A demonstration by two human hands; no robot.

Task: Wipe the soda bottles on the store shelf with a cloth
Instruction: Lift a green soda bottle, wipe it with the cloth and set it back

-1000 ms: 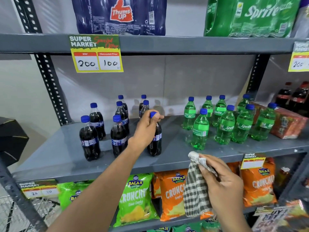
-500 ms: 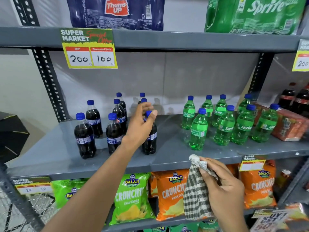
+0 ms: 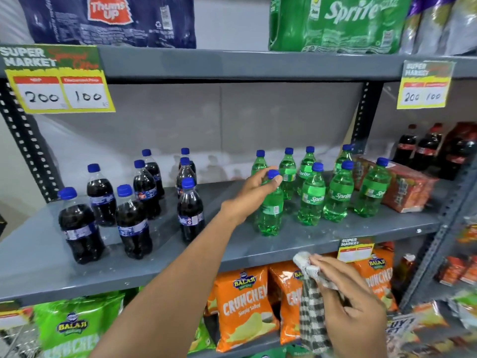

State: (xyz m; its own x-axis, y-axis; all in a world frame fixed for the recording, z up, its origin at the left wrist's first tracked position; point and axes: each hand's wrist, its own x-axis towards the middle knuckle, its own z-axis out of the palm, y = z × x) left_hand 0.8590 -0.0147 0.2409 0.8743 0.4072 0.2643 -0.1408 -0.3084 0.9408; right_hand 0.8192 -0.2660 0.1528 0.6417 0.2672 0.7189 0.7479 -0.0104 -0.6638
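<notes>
Left hand [image 3: 254, 191] grasps blue cap of nearest green plastic Sprite bottle [image 3: 271, 210] on grey metal shelf [image 3: 232, 244], right of dark cola bottles [image 3: 134, 210]. Right hand [image 3: 346, 301] clutches checked cloth [image 3: 313, 306] below shelf edge. Step: picking bottle; next likely lift toward cloth, firm grip needed.

grey metal shelving [image 3: 258, 65], pale wall [image 3: 232, 120]

A shop: grey metal shelving [image 3: 258, 65] stocked with soda bottles [image 3: 312, 200], crisp packets [image 3: 245, 303] and price tags [image 3: 59, 91].
</notes>
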